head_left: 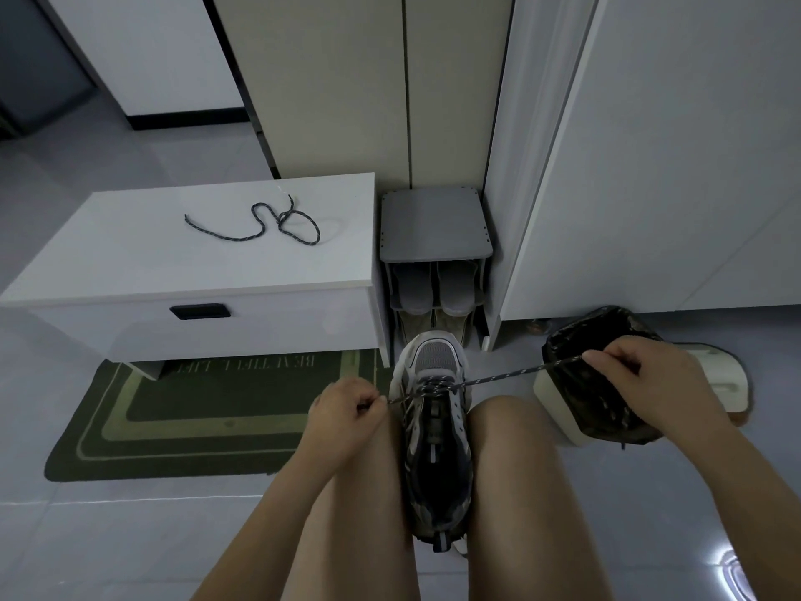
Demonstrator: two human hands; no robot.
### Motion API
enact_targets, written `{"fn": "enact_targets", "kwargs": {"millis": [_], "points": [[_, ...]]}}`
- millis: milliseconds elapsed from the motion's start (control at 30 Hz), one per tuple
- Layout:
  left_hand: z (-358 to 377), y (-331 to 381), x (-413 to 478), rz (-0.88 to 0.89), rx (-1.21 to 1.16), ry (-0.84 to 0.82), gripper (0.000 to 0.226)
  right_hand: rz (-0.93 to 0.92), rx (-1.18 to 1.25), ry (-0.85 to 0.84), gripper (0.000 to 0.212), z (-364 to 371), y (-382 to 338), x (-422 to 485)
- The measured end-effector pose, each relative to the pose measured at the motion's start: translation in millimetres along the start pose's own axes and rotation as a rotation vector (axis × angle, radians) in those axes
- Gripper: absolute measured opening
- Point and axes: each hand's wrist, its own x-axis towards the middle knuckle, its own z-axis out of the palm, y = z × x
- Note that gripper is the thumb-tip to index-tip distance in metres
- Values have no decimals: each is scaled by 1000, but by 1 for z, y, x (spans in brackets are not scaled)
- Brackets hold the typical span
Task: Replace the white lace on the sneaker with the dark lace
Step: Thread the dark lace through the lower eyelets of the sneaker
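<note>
Sneaker (435,431) wedged between the knees (511,427), toe pointing away. Lace (511,375) threaded through it and pulled taut, each end pinched: left hand (351,405) just beside the sneaker, right hand (641,370) farther out by a bin (561,351). Open floor (130,535) to the left. Two dark laces in all: second lace (260,223) loose on the surface (130,262). One sneaker.

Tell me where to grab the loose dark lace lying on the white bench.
Pinch the loose dark lace by its left tail, straight down from above. That stretch lies single and flat on the white bench, clear of the crossed loop at its right, so it should lift without tangling.
</note>
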Motion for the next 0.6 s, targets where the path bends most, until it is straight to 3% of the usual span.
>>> {"fn": "enact_targets", "kwargs": {"millis": [133,200,267,367,433,533,600], "points": [[5,19,-6,59,-43,126,3,121,512,-96,38,-6,-31,-7],[5,42,-14,180,-7,207,6,152,698,-113,32,-3,-47,-9],[3,71,-24,281,-26,100,9,129,788,-150,30,4,-60,-10],[15,102,-38,373,-205,-164,22,95,842,-175,30,14,-74,-9],[25,106,-44,302,-284,-263,19,90,864,-168,29,18,-76,-10],[29,99,-46,204,-298,-300,15,86,818,-173,27,19,-68,-10],[25,95,-47,199,-241,-334,16,49,644,-138,18,24,-56,-13]]}}
